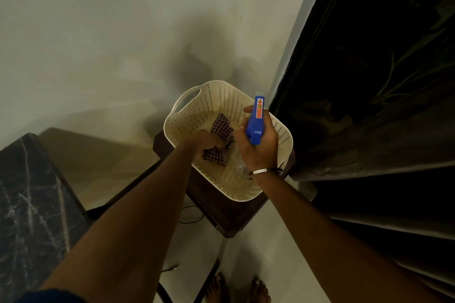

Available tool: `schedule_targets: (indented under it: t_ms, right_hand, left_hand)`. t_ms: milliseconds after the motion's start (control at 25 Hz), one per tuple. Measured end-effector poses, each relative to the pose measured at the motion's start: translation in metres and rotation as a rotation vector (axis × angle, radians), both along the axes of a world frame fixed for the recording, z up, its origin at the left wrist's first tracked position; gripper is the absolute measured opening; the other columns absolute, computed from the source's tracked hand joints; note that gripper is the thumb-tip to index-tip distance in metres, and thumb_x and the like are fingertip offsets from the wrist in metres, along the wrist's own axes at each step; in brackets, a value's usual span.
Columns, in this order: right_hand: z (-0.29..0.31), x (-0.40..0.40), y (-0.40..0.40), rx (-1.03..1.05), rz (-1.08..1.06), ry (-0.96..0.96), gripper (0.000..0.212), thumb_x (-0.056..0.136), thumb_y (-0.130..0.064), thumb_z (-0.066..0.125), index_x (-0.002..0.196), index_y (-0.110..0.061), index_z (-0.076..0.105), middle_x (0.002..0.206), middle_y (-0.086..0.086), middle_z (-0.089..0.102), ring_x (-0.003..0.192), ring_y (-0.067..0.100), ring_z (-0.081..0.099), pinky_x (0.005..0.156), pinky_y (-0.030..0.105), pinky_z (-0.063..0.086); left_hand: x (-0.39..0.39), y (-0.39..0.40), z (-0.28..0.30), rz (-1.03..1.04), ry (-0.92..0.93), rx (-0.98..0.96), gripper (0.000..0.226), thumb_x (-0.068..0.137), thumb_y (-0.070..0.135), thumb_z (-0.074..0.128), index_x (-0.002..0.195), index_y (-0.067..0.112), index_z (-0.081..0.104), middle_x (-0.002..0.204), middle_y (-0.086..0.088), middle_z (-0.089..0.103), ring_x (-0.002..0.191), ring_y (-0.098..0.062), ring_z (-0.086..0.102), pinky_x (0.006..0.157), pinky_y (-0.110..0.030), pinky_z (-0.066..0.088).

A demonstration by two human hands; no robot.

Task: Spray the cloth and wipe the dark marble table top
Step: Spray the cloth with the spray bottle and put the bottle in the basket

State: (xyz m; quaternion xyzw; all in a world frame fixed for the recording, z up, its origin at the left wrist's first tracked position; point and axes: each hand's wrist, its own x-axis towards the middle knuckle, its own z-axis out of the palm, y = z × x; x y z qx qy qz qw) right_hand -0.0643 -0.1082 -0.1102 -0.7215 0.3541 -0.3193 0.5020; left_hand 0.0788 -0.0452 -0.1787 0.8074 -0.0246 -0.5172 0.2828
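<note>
Lower left of frame: dark marble surface (pixel 32 206), white veining, nothing on the visible part. Not touched yet.

Centre: cream perforated basket (pixel 283 140) sits on a dark stool (pixel 221 214) in the wall corner. Checked cloth (pixel 220 128) lies inside it. Left hand (pixel 206 141) is down in the basket, fingers curled onto the cloth, looks like a pinch grip, though the exact closure is partly hidden.

Right of centre: right hand (pixel 261 147) wrapped closed around a spray bottle (pixel 256 123), blue trigger head up, clear body mostly hidden behind the palm. Bangle on that wrist.

Step in hand, my read: getting cloth and sprayer out together. Do it well: lift the cloth clear of the basket, open it flat, aim the nozzle at the cloth rather than the wall, a few short pulls, then carry both left to the marble.

Writing: red-orange sticker with an arrow on the trigger head; no legible text or brand.

Far right: dark curtain (pixel 381 81).
</note>
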Motion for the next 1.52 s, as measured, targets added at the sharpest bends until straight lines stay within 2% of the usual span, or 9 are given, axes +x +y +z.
schedule_targets:
  t_ms: [240, 320, 440, 560, 720, 880, 1080, 1240, 1520]
  right_hand:
    - [0.033, 0.001, -0.006, -0.006, -0.012, -0.02, 0.033, 0.084, 0.002, 0.065, 0.116, 0.004, 0.057, 0.088, 0.004, 0.061, 0.069, 0.006, 0.056, 0.064, 0.0, 0.043]
    - [0.047, 0.002, -0.005, -0.017, 0.041, -0.018, 0.025, 0.086, -0.003, 0.065, 0.111, 0.001, 0.058, 0.084, 0.003, 0.06, 0.068, 0.006, 0.056, 0.063, 0.001, 0.044]
    - [0.073, 0.01, 0.001, 0.011, 0.116, 0.004, 0.022, 0.09, -0.018, 0.065, 0.107, -0.006, 0.06, 0.083, -0.001, 0.061, 0.071, 0.007, 0.059, 0.068, 0.012, 0.049]
    - [0.099, 0.016, 0.007, -0.032, 0.183, 0.024, 0.022, 0.089, -0.025, 0.066, 0.103, -0.009, 0.061, 0.078, -0.003, 0.06, 0.07, 0.012, 0.059, 0.071, 0.027, 0.052]
    - [0.125, 0.019, 0.017, -0.095, 0.299, 0.089, 0.014, 0.09, -0.026, 0.065, 0.094, -0.014, 0.059, 0.07, -0.003, 0.056, 0.063, 0.011, 0.054, 0.07, 0.03, 0.05]
    - [0.146, 0.018, 0.028, -0.077, 0.316, 0.169, 0.024, 0.09, -0.029, 0.065, 0.099, -0.007, 0.061, 0.073, 0.001, 0.056, 0.065, 0.015, 0.052, 0.075, 0.033, 0.051]
    - [0.179, 0.014, 0.041, -0.086, 0.287, 0.116, 0.026, 0.087, -0.026, 0.068, 0.098, -0.003, 0.062, 0.068, 0.002, 0.055, 0.058, 0.009, 0.05, 0.064, 0.023, 0.045]
    - [0.211, 0.013, 0.048, -0.104, 0.293, 0.107, 0.025, 0.087, -0.026, 0.069, 0.093, -0.003, 0.062, 0.064, 0.003, 0.054, 0.057, 0.019, 0.054, 0.062, 0.028, 0.052]
    - [0.246, -0.002, 0.049, -0.126, 0.255, 0.096, 0.019, 0.088, -0.029, 0.066, 0.093, -0.012, 0.058, 0.072, 0.006, 0.058, 0.068, 0.027, 0.061, 0.069, 0.03, 0.055]
  left_hand:
    - [0.0, 0.011, 0.048, 0.314, 0.155, -0.545, 0.068, 0.076, -0.016, 0.06, 0.137, 0.007, 0.043, 0.132, -0.017, 0.055, 0.119, -0.036, 0.054, 0.093, -0.051, 0.052]
    - [0.0, 0.016, 0.066, 0.3, 0.162, -0.669, 0.067, 0.076, -0.016, 0.061, 0.135, 0.012, 0.046, 0.128, -0.013, 0.058, 0.116, -0.034, 0.057, 0.089, -0.055, 0.053]
    - [0.002, 0.021, 0.098, 0.408, 0.178, -0.825, 0.051, 0.077, -0.015, 0.06, 0.119, 0.014, 0.055, 0.111, -0.01, 0.066, 0.106, -0.031, 0.063, 0.072, -0.042, 0.059]
    - [0.003, 0.023, 0.135, 0.492, 0.271, -0.898, 0.039, 0.085, 0.008, 0.06, 0.123, 0.012, 0.056, 0.111, -0.01, 0.066, 0.101, -0.027, 0.066, 0.069, -0.039, 0.057]
    - [0.003, 0.024, 0.179, 0.614, 0.326, -1.085, 0.049, 0.097, 0.041, 0.044, 0.134, 0.009, 0.053, 0.12, -0.009, 0.065, 0.106, -0.025, 0.065, 0.086, -0.041, 0.056]
    - [-0.002, 0.031, 0.22, 0.635, 0.313, -1.134, 0.049, 0.1, 0.042, 0.037, 0.133, 0.008, 0.053, 0.113, -0.008, 0.07, 0.098, -0.023, 0.069, 0.077, -0.037, 0.058]
    - [-0.014, 0.038, 0.265, 0.646, 0.301, -1.159, 0.048, 0.099, 0.038, 0.042, 0.133, 0.007, 0.053, 0.111, -0.01, 0.069, 0.094, -0.025, 0.069, 0.077, -0.038, 0.058]
    - [-0.021, 0.046, 0.301, 0.604, 0.263, -1.179, 0.039, 0.099, 0.038, 0.041, 0.118, 0.009, 0.061, 0.104, -0.008, 0.071, 0.088, -0.021, 0.071, 0.074, -0.035, 0.059]
    - [-0.031, 0.057, 0.347, 0.482, 0.147, -1.133, 0.052, 0.099, 0.047, 0.035, 0.132, 0.012, 0.055, 0.122, -0.011, 0.064, 0.105, -0.027, 0.062, 0.096, -0.047, 0.047]
